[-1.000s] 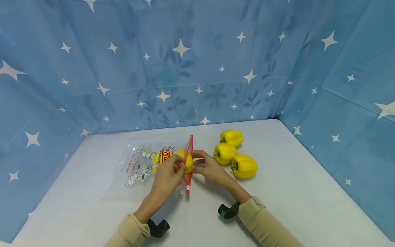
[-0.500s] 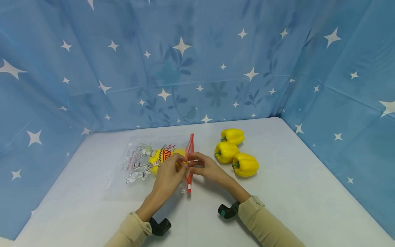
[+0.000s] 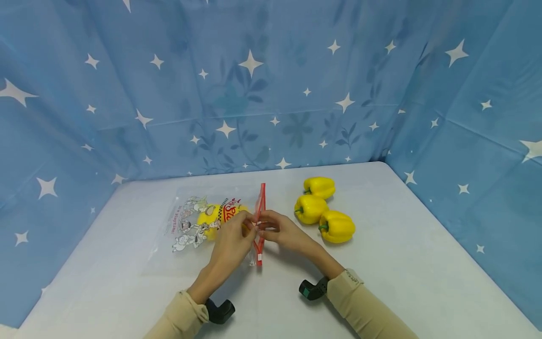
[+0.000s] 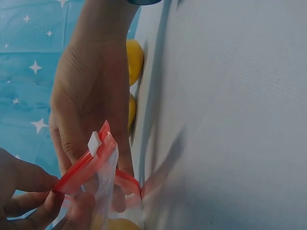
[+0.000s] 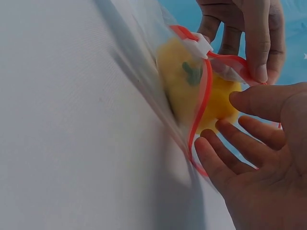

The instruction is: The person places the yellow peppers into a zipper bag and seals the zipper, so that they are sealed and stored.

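A clear zip bag with printed cartoon figures lies on its side, its red-edged mouth facing right. Inside is a yellow bell pepper, its green stem visible through the film in the right wrist view. My left hand pinches the upper red zip strip between thumb and fingers, holding the mouth apart. At that mouth is my right hand, its fingers extended and spread, the fingertips just within the opening by the pepper. A white slider sits at one end of the zip.
Three more yellow bell peppers, the back one, the middle one and the front one, rest right of the bag on the white table. A blue star-patterned curtain rises behind and beside the table.
The pepper has moved left, from the bag's mouth deeper into the bag. My right fingers have followed it to the opening; my left hand keeps its pinch on the edge.
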`<state>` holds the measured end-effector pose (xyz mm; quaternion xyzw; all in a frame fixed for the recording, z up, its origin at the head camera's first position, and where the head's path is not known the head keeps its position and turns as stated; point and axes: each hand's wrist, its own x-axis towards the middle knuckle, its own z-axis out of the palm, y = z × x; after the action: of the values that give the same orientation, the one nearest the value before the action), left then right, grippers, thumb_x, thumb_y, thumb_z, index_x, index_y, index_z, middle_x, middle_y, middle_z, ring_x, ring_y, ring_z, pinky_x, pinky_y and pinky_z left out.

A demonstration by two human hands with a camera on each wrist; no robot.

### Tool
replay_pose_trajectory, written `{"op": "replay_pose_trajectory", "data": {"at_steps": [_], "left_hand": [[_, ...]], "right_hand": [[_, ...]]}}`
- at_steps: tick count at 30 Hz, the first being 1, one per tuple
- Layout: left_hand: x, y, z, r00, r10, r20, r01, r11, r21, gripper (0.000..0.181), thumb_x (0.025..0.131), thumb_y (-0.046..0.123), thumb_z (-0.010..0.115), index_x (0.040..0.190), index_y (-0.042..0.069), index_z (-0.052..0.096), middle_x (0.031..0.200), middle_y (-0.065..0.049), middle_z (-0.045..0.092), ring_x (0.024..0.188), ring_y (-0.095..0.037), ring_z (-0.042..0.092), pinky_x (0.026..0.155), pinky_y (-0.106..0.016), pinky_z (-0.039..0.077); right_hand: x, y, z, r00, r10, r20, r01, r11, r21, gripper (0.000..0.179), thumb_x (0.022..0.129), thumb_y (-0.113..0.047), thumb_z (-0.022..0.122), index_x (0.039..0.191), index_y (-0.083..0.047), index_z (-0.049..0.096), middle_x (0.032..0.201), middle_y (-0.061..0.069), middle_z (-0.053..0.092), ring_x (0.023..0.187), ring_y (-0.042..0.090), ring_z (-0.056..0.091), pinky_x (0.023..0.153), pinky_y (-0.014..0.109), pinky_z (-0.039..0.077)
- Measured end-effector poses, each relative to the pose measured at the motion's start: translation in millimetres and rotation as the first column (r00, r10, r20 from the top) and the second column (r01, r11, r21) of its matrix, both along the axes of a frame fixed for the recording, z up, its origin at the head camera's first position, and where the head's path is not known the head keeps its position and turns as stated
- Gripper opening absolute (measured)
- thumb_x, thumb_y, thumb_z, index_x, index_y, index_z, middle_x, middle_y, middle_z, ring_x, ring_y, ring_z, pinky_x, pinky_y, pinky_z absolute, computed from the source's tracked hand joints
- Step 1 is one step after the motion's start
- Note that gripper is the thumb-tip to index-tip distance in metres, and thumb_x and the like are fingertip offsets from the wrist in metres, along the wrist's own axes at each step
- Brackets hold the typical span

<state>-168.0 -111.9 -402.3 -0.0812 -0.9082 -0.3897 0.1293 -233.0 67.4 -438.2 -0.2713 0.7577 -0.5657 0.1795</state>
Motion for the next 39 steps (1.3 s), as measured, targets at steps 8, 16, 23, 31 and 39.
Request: {"op": "replay_pose_trajectory", "data": {"at_steps": [8,16,23,31,39], "left_hand": [[1.2,0.5,-2.0,1.0,-0.001,0.002,0.001,1.0,0.003,0.016,0.094,0.008,0.074,0.109,0.011,0.069,0.087,0.0,0.069,0.067,-0.01,0.056,0.056,-0.021,0.049],[0.4,-0.7,-3.0,1.0,-0.005,-0.009,0.005,1.0,0.003,0.015,0.095,0.009,0.074,0.109,0.012,0.069,0.086,0.001,0.069,0.067,-0.009,0.056,0.057,-0.021,0.048],[-2.4,-0.3,-0.1,1.0,0.005,-0.008,-0.005,1.0,-0.001,0.015,0.095,0.011,0.075,0.11,0.011,0.069,0.087,0.0,0.068,0.068,-0.011,0.056,0.057,-0.021,0.049],[-2.2,0.2,-1.7,1.0,0.01,-0.009,-0.01,1.0,-0.001,0.015,0.095,0.011,0.076,0.109,0.012,0.07,0.087,0.001,0.068,0.068,-0.01,0.055,0.058,-0.021,0.048],[-2.3,0.2,-0.4,1.0,0.003,-0.023,-0.003,1.0,0.004,0.015,0.095,0.011,0.075,0.109,0.011,0.07,0.086,0.0,0.068,0.067,-0.011,0.055,0.057,-0.021,0.047]], "right_hand": [[-0.4,5,2.2,0.999,0.018,-0.035,-0.018,1.0,0.015,0.045,0.104,-0.016,0.064,0.147,-0.009,0.053,0.147,0.013,0.059,0.137,0.034,0.059,0.111,0.043,0.055],[-5.8,16,11.2,0.997,0.001,-0.078,0.002,0.999,0.04,0.046,0.104,-0.01,0.061,0.149,-0.01,0.051,0.148,0.014,0.059,0.136,0.036,0.059,0.109,0.044,0.056],[-13.0,28,25.0,0.988,-0.044,-0.15,0.058,0.994,0.089,0.048,0.104,-0.011,0.062,0.15,-0.005,0.05,0.147,0.017,0.06,0.135,0.035,0.06,0.115,0.051,0.05],[-15.3,49,45.2,0.923,-0.123,-0.366,0.215,0.952,0.22,0.049,0.102,-0.014,0.067,0.148,-0.013,0.053,0.147,0.01,0.061,0.131,0.034,0.062,0.113,0.051,0.051],[-19.2,66,59.4,0.874,-0.13,-0.469,0.274,0.927,0.254,0.048,0.099,-0.009,0.069,0.145,-0.004,0.055,0.145,0.015,0.061,0.132,0.035,0.059,0.117,0.054,0.048]]}}
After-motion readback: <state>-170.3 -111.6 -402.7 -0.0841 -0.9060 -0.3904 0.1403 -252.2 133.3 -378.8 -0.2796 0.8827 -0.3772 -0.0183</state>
